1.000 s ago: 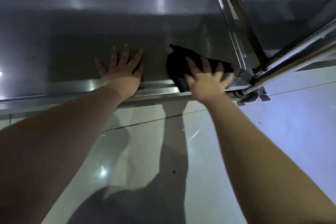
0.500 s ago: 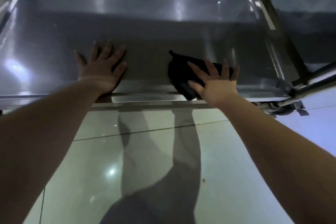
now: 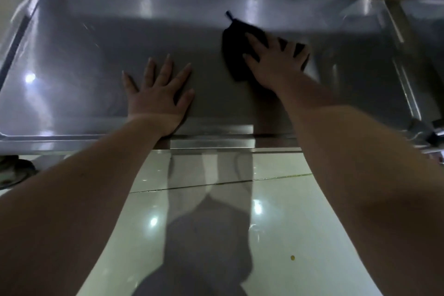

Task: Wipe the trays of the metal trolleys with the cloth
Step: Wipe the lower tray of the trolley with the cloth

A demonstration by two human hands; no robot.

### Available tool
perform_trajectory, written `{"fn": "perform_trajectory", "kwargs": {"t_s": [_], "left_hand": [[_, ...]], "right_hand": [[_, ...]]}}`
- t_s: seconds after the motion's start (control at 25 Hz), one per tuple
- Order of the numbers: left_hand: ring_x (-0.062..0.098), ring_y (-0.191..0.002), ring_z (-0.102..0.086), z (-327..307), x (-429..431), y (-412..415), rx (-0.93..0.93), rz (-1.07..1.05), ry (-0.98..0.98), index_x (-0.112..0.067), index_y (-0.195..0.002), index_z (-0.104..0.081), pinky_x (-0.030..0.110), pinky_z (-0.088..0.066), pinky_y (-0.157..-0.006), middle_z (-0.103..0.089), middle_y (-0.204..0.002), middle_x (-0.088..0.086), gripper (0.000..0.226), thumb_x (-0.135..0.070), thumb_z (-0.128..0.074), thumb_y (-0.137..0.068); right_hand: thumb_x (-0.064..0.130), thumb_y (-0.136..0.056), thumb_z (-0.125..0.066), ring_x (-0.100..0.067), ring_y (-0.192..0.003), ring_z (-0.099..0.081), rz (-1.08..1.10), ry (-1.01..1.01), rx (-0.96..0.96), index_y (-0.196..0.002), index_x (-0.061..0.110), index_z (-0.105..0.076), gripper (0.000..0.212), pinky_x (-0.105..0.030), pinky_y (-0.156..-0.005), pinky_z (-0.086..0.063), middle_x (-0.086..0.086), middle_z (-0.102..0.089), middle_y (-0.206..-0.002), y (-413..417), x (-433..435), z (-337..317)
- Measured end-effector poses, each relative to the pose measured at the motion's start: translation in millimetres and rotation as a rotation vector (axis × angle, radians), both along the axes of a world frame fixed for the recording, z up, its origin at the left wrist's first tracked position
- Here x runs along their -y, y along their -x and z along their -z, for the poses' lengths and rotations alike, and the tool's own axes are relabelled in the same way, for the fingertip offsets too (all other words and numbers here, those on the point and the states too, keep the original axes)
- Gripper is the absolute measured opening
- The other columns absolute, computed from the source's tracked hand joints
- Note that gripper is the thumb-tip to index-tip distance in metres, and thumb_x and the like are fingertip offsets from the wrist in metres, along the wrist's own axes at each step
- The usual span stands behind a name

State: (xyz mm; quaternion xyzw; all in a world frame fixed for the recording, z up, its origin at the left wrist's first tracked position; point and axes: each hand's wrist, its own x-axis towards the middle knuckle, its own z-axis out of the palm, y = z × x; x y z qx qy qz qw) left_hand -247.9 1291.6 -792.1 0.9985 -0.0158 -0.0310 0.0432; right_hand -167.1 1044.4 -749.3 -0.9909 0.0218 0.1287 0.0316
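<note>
A low metal trolley tray [image 3: 79, 55] fills the upper half of the view, shiny and shallow with a raised rim. A black cloth [image 3: 234, 42] with a small loop at its far corner lies flat on the tray, right of the middle. My right hand [image 3: 276, 65] presses flat on the cloth with fingers spread, covering its near part. My left hand [image 3: 159, 96] lies palm down with fingers apart on the bare tray floor near the front rim, holding nothing.
The tray's front rim [image 3: 211, 138] runs across the middle of the view. A trolley upright and frame tube [image 3: 403, 62] stand at the right, with a caster [image 3: 14, 170] at the lower left. Glossy floor tiles [image 3: 276, 223] lie below, carrying my shadow.
My right hand has slid the cloth away from the front rim, farther into the tray. The view has shifted so more of the tray's left side shows. My left hand stays flat.
</note>
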Motion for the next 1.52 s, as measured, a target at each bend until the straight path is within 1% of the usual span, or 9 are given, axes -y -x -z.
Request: {"fn": "perform_trajectory", "kwargs": {"t_s": [0.2, 0.4, 0.6, 0.88, 0.96, 1.08, 1.2, 1.4, 1.52], "left_hand": [[0.026, -0.151, 0.003, 2, -2, 4, 0.018, 0.011, 0.006, -0.055, -0.148, 0.003, 0.069, 0.002, -0.111, 0.0, -0.164, -0.009, 0.059, -0.06, -0.009, -0.09], [0.026, -0.151, 0.003, 2, 0, 3, 0.026, 0.016, 0.008, -0.055, -0.148, 0.003, 0.069, 0.003, -0.111, 0.001, -0.164, -0.009, 0.06, -0.064, -0.003, -0.09], [0.024, -0.151, 0.005, -3, 2, 0, 0.005, 0.001, 0.011, -0.054, -0.149, 0.002, 0.068, 0.004, -0.112, 0.002, -0.164, -0.011, 0.061, -0.065, -0.006, -0.09], [0.023, -0.151, 0.003, -2, -1, -2, 0.009, -0.001, 0.025, -0.054, -0.149, 0.0, 0.067, 0.003, -0.113, 0.001, -0.164, -0.011, 0.059, -0.063, -0.01, -0.092], [0.023, -0.151, 0.004, -2, -3, -1, 0.002, -0.004, 0.029, -0.056, -0.148, 0.001, 0.066, 0.005, -0.113, 0.002, -0.164, -0.012, 0.059, -0.065, -0.008, -0.091], [0.022, -0.151, 0.004, -2, 0, -1, 0.009, -0.006, 0.025, -0.056, -0.148, 0.0, 0.066, 0.006, -0.113, 0.001, -0.164, -0.012, 0.058, -0.066, -0.008, -0.091], [0.024, -0.151, 0.003, -1, 1, -1, 0.017, -0.005, 0.011, -0.055, -0.148, 0.0, 0.068, 0.004, -0.112, 0.0, -0.164, -0.011, 0.057, -0.065, -0.009, -0.092], [0.024, -0.151, 0.003, -5, 1, -1, -0.001, -0.003, 0.021, -0.055, -0.149, -0.002, 0.067, 0.004, -0.112, -0.001, -0.164, -0.011, 0.055, -0.06, -0.013, -0.096], [0.023, -0.151, 0.002, -7, 0, 1, 0.003, -0.011, 0.051, -0.054, -0.149, -0.006, 0.067, 0.003, -0.113, -0.002, -0.164, -0.011, 0.053, -0.057, -0.018, -0.098]], "right_hand": [[0.071, -0.086, -0.009, -0.042, -0.144, -0.001, -0.352, 0.013, 0.04, -0.137, 0.068, 0.009, 0.053, -0.065, -0.103, 0.017, 0.015, -0.003, -0.161, 133, -11, 20], [0.066, -0.096, -0.02, -0.046, -0.145, 0.004, -0.143, 0.011, 0.048, -0.143, 0.062, 0.005, 0.054, -0.07, -0.109, 0.008, 0.009, 0.002, -0.163, 19, -3, 12], [0.065, -0.097, -0.017, -0.05, -0.144, 0.007, 0.024, 0.032, 0.008, -0.148, 0.053, 0.003, 0.057, -0.075, -0.105, 0.01, 0.0, 0.003, -0.164, -60, -40, 8], [0.066, -0.091, -0.014, -0.047, -0.143, -0.013, -0.226, 0.039, 0.167, -0.146, 0.058, -0.011, 0.055, -0.068, -0.108, 0.005, 0.006, -0.018, -0.161, 112, -21, 26], [0.066, -0.088, -0.014, -0.045, -0.138, -0.026, -0.228, 0.105, 0.188, -0.146, 0.056, -0.019, 0.059, -0.065, -0.111, -0.005, 0.005, -0.028, -0.158, 131, 22, 23], [0.07, -0.078, -0.012, -0.042, -0.135, -0.029, 0.038, 0.198, 0.111, -0.147, 0.053, -0.021, 0.071, -0.062, -0.111, -0.015, 0.001, -0.03, -0.156, 120, 133, 11], [0.07, -0.074, -0.014, -0.04, -0.143, -0.014, 0.369, 0.134, 0.03, -0.146, 0.056, -0.014, 0.073, -0.065, -0.112, -0.005, 0.004, -0.018, -0.16, 117, 160, 5], [0.068, -0.091, -0.018, -0.046, -0.144, 0.0, -0.129, 0.072, 0.095, -0.141, 0.063, 0.005, 0.055, -0.07, -0.104, 0.014, 0.009, -0.005, -0.163, 128, 0, 32], [0.068, -0.089, -0.012, -0.042, -0.145, -0.001, -0.221, 0.067, 0.135, -0.139, 0.066, 0.004, 0.053, -0.065, -0.106, 0.014, 0.012, -0.009, -0.161, 134, 0, 29]]}}
